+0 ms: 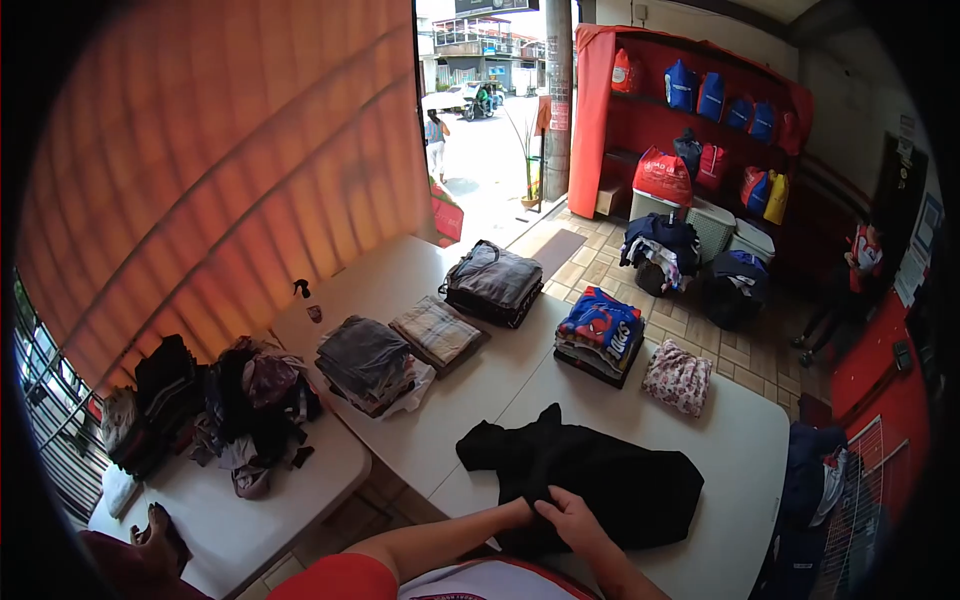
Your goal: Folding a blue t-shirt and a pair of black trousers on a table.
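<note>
A black garment (622, 480) is spread on the white table (750, 442) before me, one narrow part pointing toward the far left. My right hand (574, 517) pinches a fold of it between thumb and fingers near its front edge. My left hand (523, 511) meets the same spot; its fingers are hidden in the black cloth, so its grip does not show. Behind the garment stand a folded stack topped by a blue printed shirt (600, 319) and a folded floral cloth (679, 377).
Folded stacks (367, 360), a checked cloth (437, 328), a filled clear bag (495, 277) and a spray bottle (311, 304) occupy the table's far side. Another person's hand (154, 536) holds dark cloth at the left table, beside heaped clothes (255, 405). A drying rack (862, 495) stands right.
</note>
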Motion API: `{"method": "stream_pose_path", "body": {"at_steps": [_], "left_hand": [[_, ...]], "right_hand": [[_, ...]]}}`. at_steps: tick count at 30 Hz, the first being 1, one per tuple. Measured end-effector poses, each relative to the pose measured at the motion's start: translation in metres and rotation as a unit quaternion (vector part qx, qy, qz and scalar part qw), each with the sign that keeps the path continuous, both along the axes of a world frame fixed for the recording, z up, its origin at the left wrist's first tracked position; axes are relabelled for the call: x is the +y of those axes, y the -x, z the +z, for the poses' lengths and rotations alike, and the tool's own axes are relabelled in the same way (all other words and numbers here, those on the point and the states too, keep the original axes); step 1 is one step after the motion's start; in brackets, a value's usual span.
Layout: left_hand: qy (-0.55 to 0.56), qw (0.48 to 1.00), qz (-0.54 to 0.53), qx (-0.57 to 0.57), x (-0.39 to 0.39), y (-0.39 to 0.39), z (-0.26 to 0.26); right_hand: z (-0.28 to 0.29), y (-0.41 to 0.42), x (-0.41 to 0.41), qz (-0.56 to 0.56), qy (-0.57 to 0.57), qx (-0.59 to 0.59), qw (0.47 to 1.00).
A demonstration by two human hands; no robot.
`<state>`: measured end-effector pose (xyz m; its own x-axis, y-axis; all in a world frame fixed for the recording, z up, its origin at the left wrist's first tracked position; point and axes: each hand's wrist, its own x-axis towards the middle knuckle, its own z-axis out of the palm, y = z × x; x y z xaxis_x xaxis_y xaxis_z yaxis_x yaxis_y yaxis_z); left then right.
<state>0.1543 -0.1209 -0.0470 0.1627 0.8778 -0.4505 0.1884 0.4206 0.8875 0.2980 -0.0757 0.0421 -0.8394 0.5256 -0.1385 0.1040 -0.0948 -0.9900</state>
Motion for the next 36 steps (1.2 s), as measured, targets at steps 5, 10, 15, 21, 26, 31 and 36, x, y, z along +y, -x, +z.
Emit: {"method": "stream_pose_path", "body": {"at_steps": [5, 10, 15, 21, 26, 31, 36], "left_hand": [[-0.024, 0.997, 0.014, -0.076, 0.005, -0.014, 0.004], [-0.056, 0.986, 0.018, -0.153, 0.053, -0.061, 0.018], [-0.077, 0.971, 0.032, -0.223, 0.056, -0.086, 0.02], [-0.107, 0.948, 0.053, -0.293, 0.046, -0.063, 0.035], [-0.118, 0.92, 0.058, -0.37, -0.132, 0.011, -0.039], [-0.148, 0.876, 0.113, -0.444, -0.002, -0.037, 0.051], [-0.149, 0.834, 0.111, -0.519, -0.031, 0.002, 0.057]], "right_hand": [[0.158, -0.03, -0.015, 0.331, 0.113, 0.1, 0.932], [0.058, -0.061, 0.038, -0.146, 0.054, 0.042, 0.987], [0.011, -0.085, 0.041, -0.189, -0.25, -0.031, 0.949], [0.108, -0.056, 0.035, -0.222, 0.334, 0.128, 0.907], [0.119, -0.019, -0.015, 0.251, 0.131, 0.113, 0.952], [0.082, -0.036, 0.06, -0.082, 0.185, 0.02, 0.979], [0.021, -0.151, 0.141, -0.284, 0.407, 0.199, 0.845]]}}
